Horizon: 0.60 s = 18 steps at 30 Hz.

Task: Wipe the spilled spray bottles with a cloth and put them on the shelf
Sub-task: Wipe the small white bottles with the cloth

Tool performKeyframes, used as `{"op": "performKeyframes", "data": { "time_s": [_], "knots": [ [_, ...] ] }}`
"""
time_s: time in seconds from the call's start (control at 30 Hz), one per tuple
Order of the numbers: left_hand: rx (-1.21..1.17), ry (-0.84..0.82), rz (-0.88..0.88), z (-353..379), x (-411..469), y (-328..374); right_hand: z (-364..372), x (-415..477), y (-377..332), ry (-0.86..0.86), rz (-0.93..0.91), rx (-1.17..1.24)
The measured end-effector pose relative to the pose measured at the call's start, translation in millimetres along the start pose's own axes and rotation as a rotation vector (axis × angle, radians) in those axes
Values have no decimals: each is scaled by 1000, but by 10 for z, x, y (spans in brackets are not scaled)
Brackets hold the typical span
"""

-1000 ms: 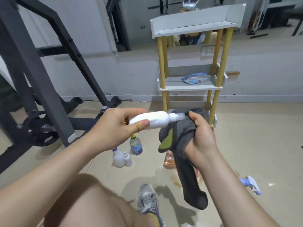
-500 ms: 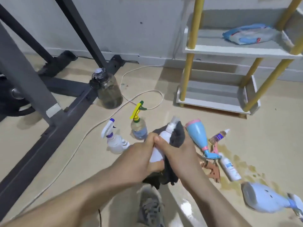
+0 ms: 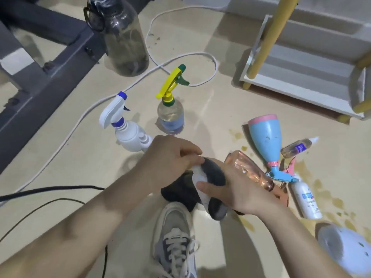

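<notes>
- White spray bottle [image 3: 198,178] gripped by left hand [image 3: 170,157]; grey cloth [image 3: 213,173] clenched round it by right hand [image 3: 243,191].
- Risk: bottle, if slick, could be squeezed loose and dropped into the spill [image 3: 248,223].

Your left hand [image 3: 172,157] grips the top of the small white bottle [image 3: 197,177], and your right hand [image 3: 241,191] clasps the dark grey cloth [image 3: 213,173] round its body, above your shoe [image 3: 174,227]. Just beyond your left hand, a white sprayer [image 3: 128,133] and a yellow-triggered sprayer [image 3: 170,117] stand upright on the floor [image 3: 210,109]. To the right, a blue bottle [image 3: 265,137], pink bottle [image 3: 249,171], small clear bottle [image 3: 297,148] and labelled white bottle [image 3: 306,199] lie amid the brownish spill [image 3: 337,201], near the shelf [image 3: 301,77].
</notes>
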State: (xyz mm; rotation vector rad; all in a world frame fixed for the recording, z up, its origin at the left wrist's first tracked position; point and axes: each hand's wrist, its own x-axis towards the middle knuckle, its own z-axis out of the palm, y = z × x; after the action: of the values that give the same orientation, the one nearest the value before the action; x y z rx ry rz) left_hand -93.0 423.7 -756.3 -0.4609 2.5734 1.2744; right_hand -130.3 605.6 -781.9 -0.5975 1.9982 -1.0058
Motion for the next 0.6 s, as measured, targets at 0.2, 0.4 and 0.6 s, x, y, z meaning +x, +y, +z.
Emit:
{"op": "performKeyframes", "data": {
  "time_s": [0.2,0.4,0.6],
  "knots": [
    [34,183,-42,82,12,-189,-373,-645,383,-160,375,-94],
    [140,162,29,481,45,-447,-456,-730,197,-171,432,147],
    [-76,151,-8,595,141,-417,124,-217,309,224,290,391]
  ]
}}
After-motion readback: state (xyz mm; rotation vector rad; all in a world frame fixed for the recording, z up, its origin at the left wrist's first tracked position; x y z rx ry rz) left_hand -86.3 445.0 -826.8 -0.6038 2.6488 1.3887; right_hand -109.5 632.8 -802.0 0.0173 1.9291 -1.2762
